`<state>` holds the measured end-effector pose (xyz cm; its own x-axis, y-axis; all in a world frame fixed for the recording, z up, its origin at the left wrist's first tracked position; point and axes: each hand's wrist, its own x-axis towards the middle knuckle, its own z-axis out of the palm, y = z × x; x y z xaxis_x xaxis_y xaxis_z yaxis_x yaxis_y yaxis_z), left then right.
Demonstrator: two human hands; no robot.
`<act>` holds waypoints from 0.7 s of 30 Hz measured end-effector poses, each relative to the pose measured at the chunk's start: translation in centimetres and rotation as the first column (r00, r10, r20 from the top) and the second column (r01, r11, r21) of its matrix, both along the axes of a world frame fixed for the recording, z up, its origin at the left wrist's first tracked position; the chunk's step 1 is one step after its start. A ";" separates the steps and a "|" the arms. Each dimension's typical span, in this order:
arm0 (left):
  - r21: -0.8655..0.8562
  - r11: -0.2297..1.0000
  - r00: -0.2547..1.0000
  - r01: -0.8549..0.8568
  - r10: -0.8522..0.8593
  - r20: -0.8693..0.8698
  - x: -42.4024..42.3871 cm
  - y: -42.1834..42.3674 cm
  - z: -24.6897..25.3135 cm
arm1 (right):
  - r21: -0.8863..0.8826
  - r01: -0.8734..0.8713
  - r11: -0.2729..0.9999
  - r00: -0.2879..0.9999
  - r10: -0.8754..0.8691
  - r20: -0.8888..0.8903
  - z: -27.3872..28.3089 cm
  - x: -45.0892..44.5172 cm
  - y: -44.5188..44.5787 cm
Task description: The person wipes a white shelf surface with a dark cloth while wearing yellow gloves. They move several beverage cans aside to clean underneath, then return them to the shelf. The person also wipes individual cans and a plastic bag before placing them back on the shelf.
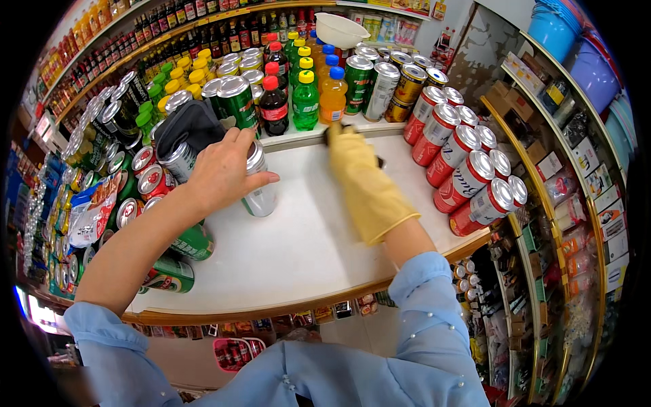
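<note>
My bare left hand (221,165) curves around the upper part of a silver and green drinks can (260,196), thumb on its near right side. The can stands on the white shelf (300,244). A dark grey cloth (188,127) lies draped over cans just left of that hand. My right hand (353,173) wears a yellow rubber glove and presses low near the back ledge of the shelf. Dark bits of an object (380,162) show at the glove's edges; most of it is hidden beneath. An orange soda bottle (333,96) stands just behind the glove.
Red and white beer cans (470,178) line the right side. Cola bottles (274,107), green soda bottles (305,102) and tall cans fill the back ledge. Many cans crowd the left, with a green can (193,241) near the front. A pink basket (231,353) sits below.
</note>
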<state>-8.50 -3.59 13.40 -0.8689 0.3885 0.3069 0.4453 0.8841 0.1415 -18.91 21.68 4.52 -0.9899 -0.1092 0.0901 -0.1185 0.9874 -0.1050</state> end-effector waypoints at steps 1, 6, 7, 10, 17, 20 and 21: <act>0.002 1.000 1.000 0.001 -0.001 -0.005 0.1 -0.2 0.0 | -0.002 0.069 0.998 0.997 -0.069 -0.036 0.0 -0.5 1.8; -0.017 1.000 1.000 0.004 -0.003 0.022 0.0 0.4 0.0 | 0.060 0.300 0.952 0.954 -0.298 -0.041 -0.8 -4.2 8.0; -0.015 1.000 1.000 0.008 -0.008 0.012 0.0 0.4 -0.1 | 0.085 0.338 0.937 0.941 -0.334 -0.057 -1.5 -5.5 7.4; -0.015 1.000 1.000 0.015 -0.015 -0.001 0.0 0.2 -0.2 | 0.048 0.279 0.959 0.958 -0.282 0.045 -1.7 -7.1 5.4; -0.013 1.000 1.000 -0.010 0.010 0.016 0.2 0.1 -0.3 | 0.075 0.098 0.992 0.995 -0.097 -0.018 -3.3 -3.8 -7.7; -0.028 1.000 1.000 -0.006 0.006 0.005 0.0 0.4 -0.1 | -0.010 0.050 0.999 0.989 -0.048 0.141 -1.9 -2.1 -11.1; -0.033 0.999 1.000 -0.001 0.001 0.001 0.0 0.7 0.1 | -0.109 0.049 0.993 0.986 -0.030 0.165 -1.7 -1.8 -11.8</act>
